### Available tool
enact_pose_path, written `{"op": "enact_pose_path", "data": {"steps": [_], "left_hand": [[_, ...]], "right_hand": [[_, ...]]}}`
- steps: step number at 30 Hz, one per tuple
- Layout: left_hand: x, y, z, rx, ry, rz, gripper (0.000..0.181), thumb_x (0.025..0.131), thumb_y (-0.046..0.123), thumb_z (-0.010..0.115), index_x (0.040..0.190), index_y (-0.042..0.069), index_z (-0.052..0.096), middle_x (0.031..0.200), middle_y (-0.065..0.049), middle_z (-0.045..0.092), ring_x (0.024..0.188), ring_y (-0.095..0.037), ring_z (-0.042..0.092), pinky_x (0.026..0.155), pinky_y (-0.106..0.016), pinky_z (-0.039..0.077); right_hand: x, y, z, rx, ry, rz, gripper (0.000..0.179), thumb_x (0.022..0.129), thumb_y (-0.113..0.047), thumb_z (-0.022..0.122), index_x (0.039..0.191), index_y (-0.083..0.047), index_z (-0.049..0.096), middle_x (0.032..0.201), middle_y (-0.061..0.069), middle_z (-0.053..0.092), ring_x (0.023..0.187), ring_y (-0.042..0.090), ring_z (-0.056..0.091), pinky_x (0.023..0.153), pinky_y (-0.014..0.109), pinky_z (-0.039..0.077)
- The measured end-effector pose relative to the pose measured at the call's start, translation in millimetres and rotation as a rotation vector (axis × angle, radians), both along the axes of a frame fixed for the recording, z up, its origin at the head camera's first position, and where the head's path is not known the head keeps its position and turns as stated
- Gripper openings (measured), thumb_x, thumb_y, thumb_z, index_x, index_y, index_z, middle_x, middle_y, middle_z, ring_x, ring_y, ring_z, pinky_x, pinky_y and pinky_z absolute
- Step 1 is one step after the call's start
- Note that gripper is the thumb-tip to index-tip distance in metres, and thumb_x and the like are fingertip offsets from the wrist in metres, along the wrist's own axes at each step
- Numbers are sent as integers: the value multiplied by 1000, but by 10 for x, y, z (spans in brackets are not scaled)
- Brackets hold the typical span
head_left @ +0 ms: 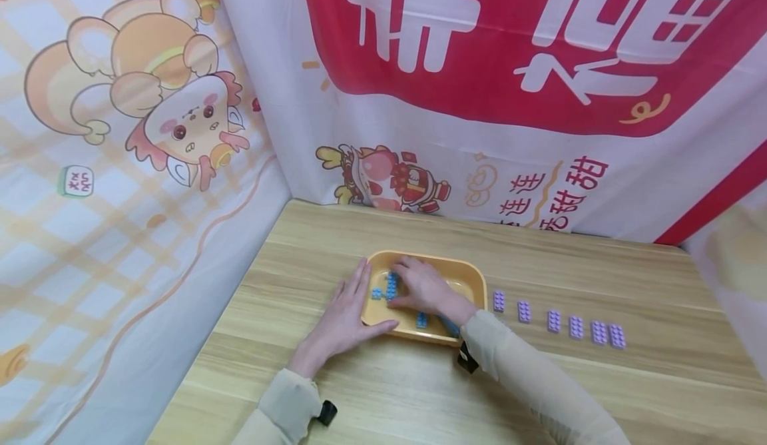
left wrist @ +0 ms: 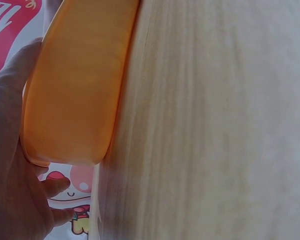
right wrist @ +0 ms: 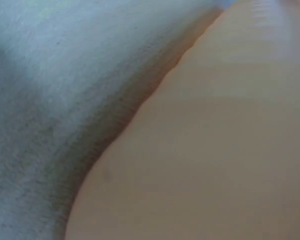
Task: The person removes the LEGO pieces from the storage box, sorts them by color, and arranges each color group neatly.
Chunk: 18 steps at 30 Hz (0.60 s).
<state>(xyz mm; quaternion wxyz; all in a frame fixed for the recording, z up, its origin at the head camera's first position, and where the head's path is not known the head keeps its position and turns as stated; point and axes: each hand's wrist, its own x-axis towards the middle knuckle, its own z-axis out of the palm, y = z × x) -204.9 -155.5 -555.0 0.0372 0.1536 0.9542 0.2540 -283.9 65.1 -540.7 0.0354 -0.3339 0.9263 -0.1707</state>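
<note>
A yellow-orange plastic tray (head_left: 473, 276) with raised sides stands on the wooden table. My left hand (head_left: 343, 317) lies along its left end, fingers straight and thumb stretched along the near rim. In the left wrist view, that hand (left wrist: 12, 130) touches the tray's outer wall (left wrist: 75, 95). My right hand (head_left: 424, 286) reaches inside the tray, thumb and fingers apart around blue building bricks (head_left: 391, 286); I cannot tell whether it pinches one. A small blue brick (head_left: 376, 293) lies left of these, and another blue brick (head_left: 422, 320) lies near the front wall. The right wrist view shows mostly sleeve (right wrist: 50, 100) and skin.
Several purple building bricks (head_left: 554, 321) lie in a spaced row on the table (head_left: 407, 392), right of the tray. Behind the table hangs a printed cloth (head_left: 419, 118) with red and white patterns, and another patterned cloth (head_left: 120, 245) covers the left side.
</note>
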Motion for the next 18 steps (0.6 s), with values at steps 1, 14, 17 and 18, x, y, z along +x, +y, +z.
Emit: {"op": "enact_pose_path", "data": {"steps": [1,14,17,18], "left_hand": [[-1,1,-1,0,0,0,132,90,90,61,177,18,-7,188,0,-12,173,-32,15,142,-61,12],[-4,5,-8,0,1,5,132,89,91,60,177,19,-7,189,-4,-8,173,-33,16,142,-61,12],[0,1,-8,7,7,4,132,90,90,61,178,19,-6,189,-5,-6,173,-33,17,141,-61,13],[3,-2,-6,10,10,4,132,90,90,62,178,19,-6,189,-5,-6,173,-34,17,141,-62,13]], "right_hand": [[7,-7,11,26,5,-14,81,88,-50,92,147,-1,64,150,17,65,136,35,64,119,56,55],[20,-17,-20,65,-5,-44,78,88,-52,91,143,-3,66,147,15,66,137,35,62,122,59,52],[8,20,-23,11,-38,-34,76,86,-47,94,141,-3,66,145,16,69,137,35,64,121,59,53],[9,37,-19,-13,-50,-30,75,85,-45,94,141,-2,67,144,16,70,136,36,64,121,59,54]]}}
